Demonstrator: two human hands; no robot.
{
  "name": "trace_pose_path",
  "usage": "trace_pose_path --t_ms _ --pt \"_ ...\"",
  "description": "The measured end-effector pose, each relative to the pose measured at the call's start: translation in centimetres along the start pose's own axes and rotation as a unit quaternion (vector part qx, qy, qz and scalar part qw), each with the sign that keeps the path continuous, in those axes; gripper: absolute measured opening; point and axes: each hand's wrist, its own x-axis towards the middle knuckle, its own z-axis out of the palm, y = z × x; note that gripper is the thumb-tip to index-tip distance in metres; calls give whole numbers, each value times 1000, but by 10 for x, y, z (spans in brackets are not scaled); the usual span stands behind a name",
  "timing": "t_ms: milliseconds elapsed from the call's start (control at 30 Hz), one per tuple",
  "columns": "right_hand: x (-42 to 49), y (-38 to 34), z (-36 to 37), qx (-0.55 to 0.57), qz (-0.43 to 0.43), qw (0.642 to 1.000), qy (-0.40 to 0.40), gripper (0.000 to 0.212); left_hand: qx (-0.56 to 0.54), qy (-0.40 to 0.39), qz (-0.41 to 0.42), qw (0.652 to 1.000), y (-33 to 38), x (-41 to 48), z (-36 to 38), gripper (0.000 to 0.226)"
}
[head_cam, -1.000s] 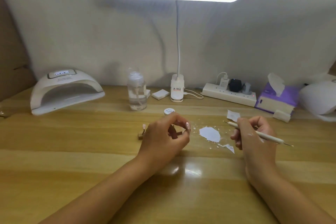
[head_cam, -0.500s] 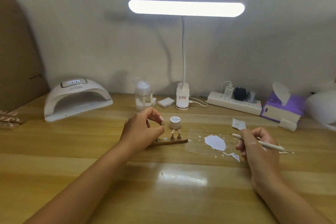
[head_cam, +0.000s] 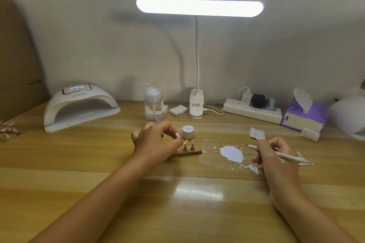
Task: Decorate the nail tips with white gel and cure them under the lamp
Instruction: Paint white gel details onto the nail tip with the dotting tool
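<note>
At centre frame the left hand curls over the nail tips on their strip; whether it pinches one I cannot tell. The right hand grips a thin tool beside the white gel. Best to steady the strip and load sparingly.

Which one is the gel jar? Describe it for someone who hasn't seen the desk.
Find the white desk lamp at the back of the table; the gel jar sits in front of its base, behind the nail tips on their stand. It is the only small round white pot, its lid printed "Painted".
</note>
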Motion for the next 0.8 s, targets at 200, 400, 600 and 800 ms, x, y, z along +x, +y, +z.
trace_pose_path --t_ms 200,400,600,800 --pt "-1 0 0 -10 4 1000 -6 23 76 -27 -2 997 -5 3 3 5" --pt "0 1 1 -21 5 1000 -8 22 142 -54 8 988 -9 5 5 11" --pt "-1 0 1 -36 8 999 -12 19 170 -41 37 984 -8 1 7 19" --pt "-1 0 2 -38 7 999 -7 18 228 19 116 966 -1 -8 13 23"
